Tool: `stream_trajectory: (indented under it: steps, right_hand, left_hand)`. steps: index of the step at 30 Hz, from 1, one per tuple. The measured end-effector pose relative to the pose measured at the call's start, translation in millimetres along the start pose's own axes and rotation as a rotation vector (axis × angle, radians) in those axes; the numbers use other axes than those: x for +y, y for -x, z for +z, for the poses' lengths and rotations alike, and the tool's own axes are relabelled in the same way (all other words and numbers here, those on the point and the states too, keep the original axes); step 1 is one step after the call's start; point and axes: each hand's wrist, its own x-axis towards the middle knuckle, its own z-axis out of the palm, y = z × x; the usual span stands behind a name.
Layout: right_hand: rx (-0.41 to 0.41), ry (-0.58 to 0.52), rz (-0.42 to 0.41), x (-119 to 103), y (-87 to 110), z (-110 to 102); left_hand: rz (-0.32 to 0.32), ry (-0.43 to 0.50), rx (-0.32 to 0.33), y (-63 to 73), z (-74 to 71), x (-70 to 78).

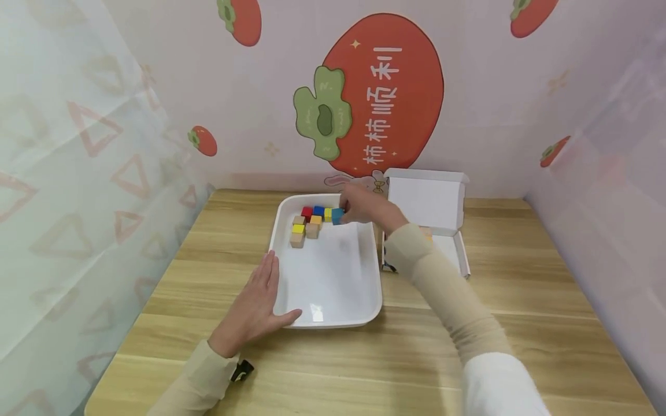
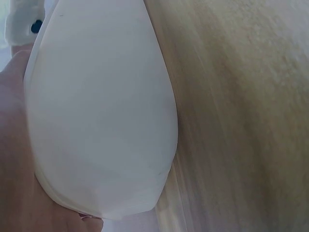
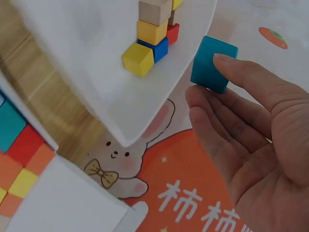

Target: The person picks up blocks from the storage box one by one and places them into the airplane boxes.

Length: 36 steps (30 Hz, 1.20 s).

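Note:
A teal wooden cube (image 3: 212, 63) is pinched between the thumb and fingers of my right hand (image 3: 256, 121). In the head view that hand (image 1: 361, 203) is over the far right part of the white tray (image 1: 333, 289). Several cubes stand in the tray's far left part, among them a red cube (image 1: 307, 213), a blue cube (image 1: 319, 211) and a yellow cube (image 3: 138, 59). My left hand (image 1: 255, 306) lies along the tray's near left corner, fingers extended on the rim and thumb over the front edge. From the left wrist, the tray's outer wall (image 2: 101, 106) hides most of the fingers.
Right of the tray stands an open white box (image 1: 460, 254) with its lid (image 1: 425, 202) raised; colored cubes (image 3: 24, 150) lie inside it. My right forearm (image 1: 447, 294) partly covers the box. A printed cloth (image 1: 468, 115) hangs behind the wooden table (image 1: 208, 248).

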Motion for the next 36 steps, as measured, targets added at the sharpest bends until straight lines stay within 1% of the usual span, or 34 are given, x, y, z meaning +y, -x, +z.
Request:
stream_trajectory:
  steps: [5, 10, 15, 18, 21, 23, 26, 29, 36]
  right_hand:
    - [0.048, -0.022, -0.019, 19, 41.1, -10]
    - [0.085, -0.039, -0.028, 49, 83.6, -15]
    - [0.123, -0.015, 0.002, 83, 121.5, -19]
    - [0.134, -0.029, 0.035, 101, 142.2, -19]
    - [0.125, -0.058, 0.069, 116, 160.0, -15]
    - [0.122, -0.067, 0.078, 125, 168.3, -11]
    - [0.116, -0.084, 0.085, 137, 175.1, -2]
    - [0.117, -0.097, 0.089, 147, 176.6, 8]
    - [0.115, -0.116, 0.149, 162, 173.7, 31]
  left_hand:
    - [0.023, -0.010, 0.005, -0.1, 0.6, 0.2]
    - [0.042, -0.009, 0.016, 0.1, 0.0, 0.6]
    - [0.024, -0.006, 0.009, 0.5, -1.8, 1.7]
    - [0.016, -0.002, 0.007, 0.2, -2.7, 2.1]
    - [0.013, 0.006, 0.003, 0.3, -2.9, 1.9]
    - [0.009, 0.009, -0.002, 0.7, -3.4, 1.8]
    - [0.008, 0.008, -0.002, 1.5, -3.9, 1.5]
    - [0.009, 0.015, 0.001, 1.8, -4.2, 1.3]
    - [0.015, 0.019, -0.001, 1.6, -2.3, 1.0]
